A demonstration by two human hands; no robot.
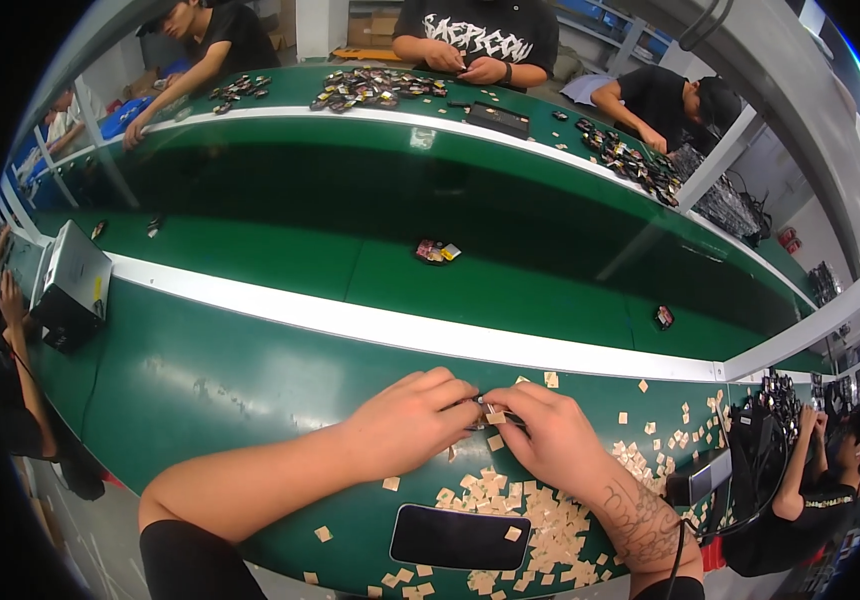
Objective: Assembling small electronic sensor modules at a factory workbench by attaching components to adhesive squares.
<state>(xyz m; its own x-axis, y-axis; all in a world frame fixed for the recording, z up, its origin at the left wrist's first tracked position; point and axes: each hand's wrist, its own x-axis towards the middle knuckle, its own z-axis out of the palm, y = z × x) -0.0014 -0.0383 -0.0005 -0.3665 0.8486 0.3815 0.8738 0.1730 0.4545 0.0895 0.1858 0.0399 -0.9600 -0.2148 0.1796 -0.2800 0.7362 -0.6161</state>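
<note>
My left hand (412, 418) and my right hand (547, 432) meet over the green table, fingers bent and closed around a small dark item (482, 399). Most of that item is covered by my fingers, so its kind is unclear. A small beige square (496, 418) shows at my right fingertips; whether it is stuck to the dark item I cannot tell. Many similar loose beige squares (553, 527) lie heaped and scattered beside and below my right forearm. Close to my body rests a black-screened smartphone (450, 538) with one square on it.
A white rail (350, 322) separates my table from a green conveyor belt (330, 270) carrying a few small packs (437, 250). Right of my forearm stands a grey-black box-shaped device (700, 478) with cables. At left is a box-like machine (75, 285). Several co-workers sit around, with piled packs (375, 90) opposite.
</note>
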